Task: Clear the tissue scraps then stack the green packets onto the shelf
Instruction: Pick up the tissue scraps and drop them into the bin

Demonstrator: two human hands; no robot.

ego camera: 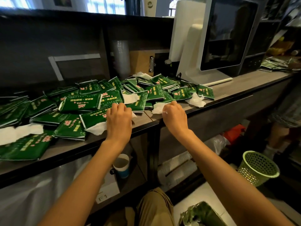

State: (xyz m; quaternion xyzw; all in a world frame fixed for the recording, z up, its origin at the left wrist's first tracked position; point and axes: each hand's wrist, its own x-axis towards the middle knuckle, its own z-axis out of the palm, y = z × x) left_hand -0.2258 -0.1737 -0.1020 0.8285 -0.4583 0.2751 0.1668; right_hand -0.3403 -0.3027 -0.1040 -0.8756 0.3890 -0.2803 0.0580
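While the right hand (175, 117) pinched a tissue scrap (157, 109) at the counter (236, 85) edge and the left hand (118, 119) curled round a second scrap (96, 128) among the scattered green packets (81, 104), the tissue looked weightless, limp, easily torn — best bunched at its middle.

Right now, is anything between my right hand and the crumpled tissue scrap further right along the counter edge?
Nothing visible. The right hand pinches one tissue scrap; the crumpled scrap to its right lies on the counter with only bare wood between them. Green packets sit behind it, not in the path.
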